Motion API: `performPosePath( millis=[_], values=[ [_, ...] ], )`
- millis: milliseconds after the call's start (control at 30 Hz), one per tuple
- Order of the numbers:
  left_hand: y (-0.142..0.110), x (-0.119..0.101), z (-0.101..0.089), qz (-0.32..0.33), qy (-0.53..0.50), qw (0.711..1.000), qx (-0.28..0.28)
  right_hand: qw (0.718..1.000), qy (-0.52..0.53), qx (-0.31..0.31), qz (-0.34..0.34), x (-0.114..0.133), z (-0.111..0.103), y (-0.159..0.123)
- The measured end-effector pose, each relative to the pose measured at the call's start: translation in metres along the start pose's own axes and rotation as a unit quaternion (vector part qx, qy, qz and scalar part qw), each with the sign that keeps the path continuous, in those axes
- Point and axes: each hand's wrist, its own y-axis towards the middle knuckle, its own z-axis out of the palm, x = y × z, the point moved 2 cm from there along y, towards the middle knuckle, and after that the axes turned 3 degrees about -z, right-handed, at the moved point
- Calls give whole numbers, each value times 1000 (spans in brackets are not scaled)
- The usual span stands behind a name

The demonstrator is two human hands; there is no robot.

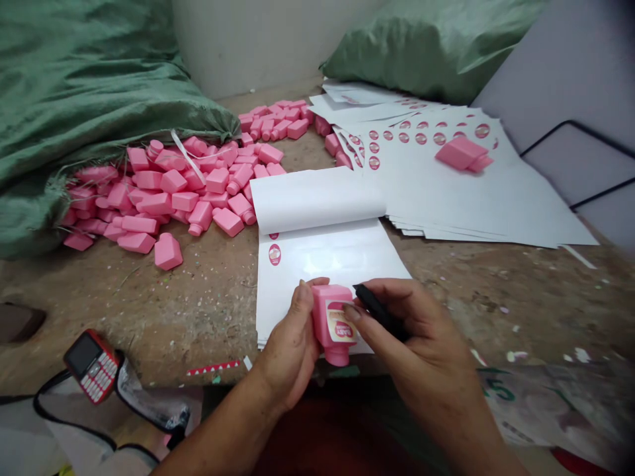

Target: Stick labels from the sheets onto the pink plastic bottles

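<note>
Right hand (426, 337): fingers curled round a black tool (381, 313), possibly a pen, its type unclear; thumb against the label (341, 329) of the pink bottle (335, 324). Left hand (292, 347): fingers clamped on that bottle. Below the fingers, sticker sheet (327, 258); beyond the left fingertips, piled bottles (159, 201); beyond the right, a loose bottle (460, 153) on printed sheets (476, 208).
</note>
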Motion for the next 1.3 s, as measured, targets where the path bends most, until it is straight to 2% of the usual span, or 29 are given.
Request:
performPosePath(
  millis=[667,900,1100,1233,1300],
  values=[
    [0,3,-5,18,18,999,22,999,-15,1,-29,-3,1,-1],
    [-3,0,-6,5,33,998,47,991,-103,4,-84,2,-1,-2],
    [-5,2,-7,13,68,997,42,969,-199,5,-145,0,0,-4],
    [-7,4,-8,18,87,996,7,925,-303,-1,-231,-4,-2,-6],
    [-8,4,-8,18,92,996,-9,911,-325,-13,-252,-6,-7,-4]
  ],
)
